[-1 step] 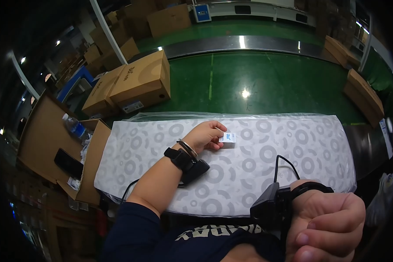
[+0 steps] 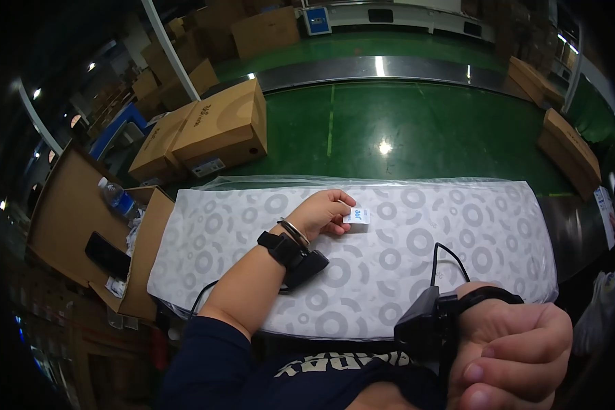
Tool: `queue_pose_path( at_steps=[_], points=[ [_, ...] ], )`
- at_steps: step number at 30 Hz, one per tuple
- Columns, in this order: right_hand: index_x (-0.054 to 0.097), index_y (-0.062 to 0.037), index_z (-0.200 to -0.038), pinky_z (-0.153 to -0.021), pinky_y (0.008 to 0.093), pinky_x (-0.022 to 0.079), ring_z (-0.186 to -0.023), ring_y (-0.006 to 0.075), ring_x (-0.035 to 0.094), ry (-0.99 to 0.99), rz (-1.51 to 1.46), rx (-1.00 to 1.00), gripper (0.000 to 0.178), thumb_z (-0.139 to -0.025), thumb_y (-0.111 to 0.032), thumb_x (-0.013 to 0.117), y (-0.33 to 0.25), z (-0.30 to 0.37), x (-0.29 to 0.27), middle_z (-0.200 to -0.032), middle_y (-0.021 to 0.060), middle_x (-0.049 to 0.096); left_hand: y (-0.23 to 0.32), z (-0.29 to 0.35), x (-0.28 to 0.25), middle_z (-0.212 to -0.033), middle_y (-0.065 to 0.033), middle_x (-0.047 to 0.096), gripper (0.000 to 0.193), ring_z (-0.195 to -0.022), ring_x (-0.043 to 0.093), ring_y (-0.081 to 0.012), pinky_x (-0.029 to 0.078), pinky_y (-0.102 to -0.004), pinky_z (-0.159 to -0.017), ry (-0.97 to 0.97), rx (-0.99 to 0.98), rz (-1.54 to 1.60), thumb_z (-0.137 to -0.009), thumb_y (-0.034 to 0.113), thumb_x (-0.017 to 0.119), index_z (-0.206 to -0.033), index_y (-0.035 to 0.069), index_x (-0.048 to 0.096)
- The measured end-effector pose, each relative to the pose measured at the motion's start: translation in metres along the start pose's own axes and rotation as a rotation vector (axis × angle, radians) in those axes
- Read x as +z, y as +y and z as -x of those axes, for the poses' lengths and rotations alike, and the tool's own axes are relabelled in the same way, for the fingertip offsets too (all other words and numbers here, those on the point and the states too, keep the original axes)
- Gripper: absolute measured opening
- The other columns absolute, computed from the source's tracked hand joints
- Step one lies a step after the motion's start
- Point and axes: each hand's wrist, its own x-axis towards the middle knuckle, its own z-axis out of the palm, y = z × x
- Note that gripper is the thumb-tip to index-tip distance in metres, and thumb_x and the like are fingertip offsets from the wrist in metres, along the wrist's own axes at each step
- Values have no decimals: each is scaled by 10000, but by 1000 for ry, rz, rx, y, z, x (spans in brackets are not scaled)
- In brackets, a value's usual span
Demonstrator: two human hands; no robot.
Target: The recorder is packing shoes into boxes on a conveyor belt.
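Note:
A stack of white paper sheets printed with grey rings and arcs (image 2: 420,266), wrapped in clear plastic, lies across in front of me. Over its middle, my left hand (image 2: 324,213) is closed, pinching the edge of a small white tag (image 2: 357,216) with blue print. I cannot tell whether the tag is paper or a thin packet. My right hand (image 2: 516,345) is raised close at the lower right, its fingers curled in. What it holds, if anything, is hidden. Each wrist wears a black strapped device with a cable.
At the left, an open cardboard box (image 2: 154,253) holds a water bottle (image 2: 118,199), a dark phone (image 2: 107,256) and white scraps. Beyond stand closed cartons (image 2: 222,126) on the left and brown boxes (image 2: 568,154) on the right. Green floor (image 2: 417,123) and a metal conveyor strip (image 2: 417,67) lie behind.

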Motion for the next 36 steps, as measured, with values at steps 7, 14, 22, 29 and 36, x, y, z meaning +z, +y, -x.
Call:
queue_pose_path(
  at_steps=[7,14,22,29,36],
  points=[
    [542,-100,-861,-482,251,466,-613,146,505,-34,280,-28,158,-813,-249,532,-8,-8,-3,-813,32,513,2,0,5,-742,-57,564,177,-554,546,-85,459,-173,-472,-13,7,-2,-810,45,499,-985,13,491],
    [549,-96,-873,-478,246,465,-611,149,504,139,245,-25,147,-798,-223,543,2,-7,9,-821,39,514,-1,-2,0,-731,-51,546,197,-565,564,-101,475,-178,-471,-24,16,-4,-786,52,504,-980,20,489],
    [567,-77,-877,-445,228,459,-595,149,507,327,178,174,124,-780,-154,561,-18,1,27,-824,50,519,0,-3,0,-729,-45,542,195,-567,564,-105,477,-189,-478,-19,1,14,-783,47,510,-976,25,490],
    [547,-95,-876,-472,236,461,-602,142,501,-10,96,-22,143,-806,-219,539,0,-9,0,-818,35,511,1,-3,4,-733,-45,541,204,-565,559,-102,478,-187,-482,-45,0,8,-783,46,508,-985,22,489],
    [536,-90,-820,-502,249,453,-617,136,485,70,382,105,180,-824,-269,521,-20,-16,10,-782,18,492,-1,-1,2,-777,-63,544,226,-584,559,-106,481,-190,-490,-34,11,-32,-786,52,497,-1008,11,484]
  ],
)
